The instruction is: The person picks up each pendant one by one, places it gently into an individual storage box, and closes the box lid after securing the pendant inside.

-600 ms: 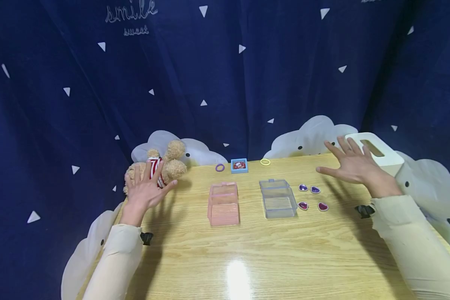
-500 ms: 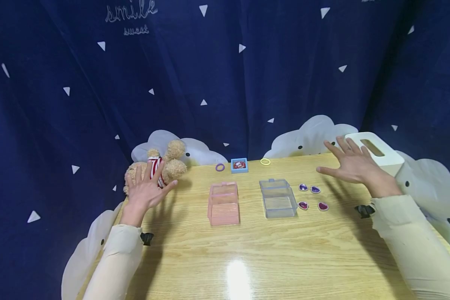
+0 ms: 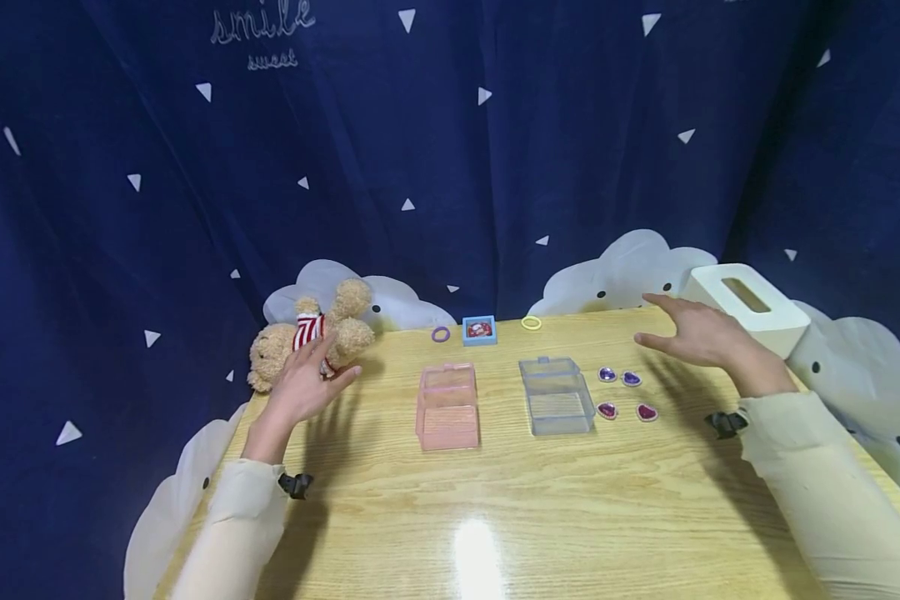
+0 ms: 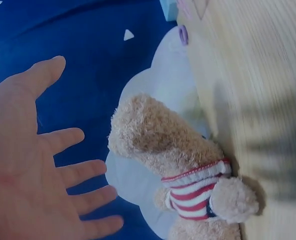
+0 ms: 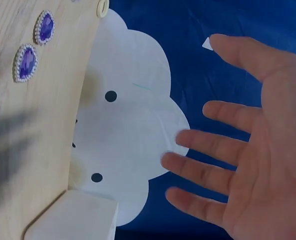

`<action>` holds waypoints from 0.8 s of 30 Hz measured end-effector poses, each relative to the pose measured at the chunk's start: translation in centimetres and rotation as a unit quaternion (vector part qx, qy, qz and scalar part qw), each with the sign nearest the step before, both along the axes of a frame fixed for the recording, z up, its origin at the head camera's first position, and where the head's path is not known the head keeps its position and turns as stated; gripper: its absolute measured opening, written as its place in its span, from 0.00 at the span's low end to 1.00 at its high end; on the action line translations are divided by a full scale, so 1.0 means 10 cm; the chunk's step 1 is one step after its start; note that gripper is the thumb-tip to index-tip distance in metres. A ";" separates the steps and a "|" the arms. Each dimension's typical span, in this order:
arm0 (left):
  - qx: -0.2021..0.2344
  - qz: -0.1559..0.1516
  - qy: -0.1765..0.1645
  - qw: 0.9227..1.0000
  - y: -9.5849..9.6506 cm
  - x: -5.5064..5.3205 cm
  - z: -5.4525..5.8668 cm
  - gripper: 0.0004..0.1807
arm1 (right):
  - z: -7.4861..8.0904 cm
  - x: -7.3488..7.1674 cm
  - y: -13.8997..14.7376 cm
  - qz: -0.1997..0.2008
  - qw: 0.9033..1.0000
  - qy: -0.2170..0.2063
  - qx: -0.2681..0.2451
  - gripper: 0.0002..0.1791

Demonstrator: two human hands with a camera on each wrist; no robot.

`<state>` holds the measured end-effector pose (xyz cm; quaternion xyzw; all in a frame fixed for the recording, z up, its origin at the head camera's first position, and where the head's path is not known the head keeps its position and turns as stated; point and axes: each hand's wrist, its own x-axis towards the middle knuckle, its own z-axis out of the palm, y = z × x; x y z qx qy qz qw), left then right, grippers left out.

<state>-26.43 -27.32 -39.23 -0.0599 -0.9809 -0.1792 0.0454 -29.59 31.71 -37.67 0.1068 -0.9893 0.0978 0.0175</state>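
Observation:
My left hand [image 3: 300,392] hovers over the near side of a plush teddy bear [image 3: 273,354] in a red-and-white striped shirt, lying at the table's left edge. In the left wrist view, the fingers stand spread and apart from the bear [image 4: 157,135]. On the right, my other hand [image 3: 701,333] hangs in the air just left of a white tissue box [image 3: 776,321], holding nothing. Nearest below it lie several heart-shaped and drop-shaped gems with beaded rims: purple gems [image 3: 631,378] and pinkish-red gems [image 3: 647,412].
At the table's middle stand a pink see-through box [image 3: 450,439] and a bluish see-through box [image 3: 562,426], both with lids raised back. Behind them lie a purple ring [image 3: 440,334], a small blue framed box [image 3: 479,331] and a yellow ring [image 3: 531,322]. A navy curtain [image 3: 450,150] hangs behind.
Both hands have tilted from spread and raised to flatter and lower, fingers closer together in the head view. The left hand uncovers more of the bear. Objects on the table have not moved.

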 end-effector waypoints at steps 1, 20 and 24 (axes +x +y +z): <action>0.012 -0.007 0.004 1.000 0.00 0.00 -0.01 0.48 | -0.01 0.00 -0.01 -0.001 1.000 0.000 -0.005 0.50; 0.178 -0.054 -0.001 0.983 0.09 0.08 -0.07 0.37 | -0.15 -0.06 -0.03 0.027 0.997 -0.002 -0.079 0.39; 0.219 -0.064 -0.010 0.974 0.13 0.10 -0.10 0.35 | -0.19 -0.07 -0.04 0.032 0.995 0.001 -0.096 0.35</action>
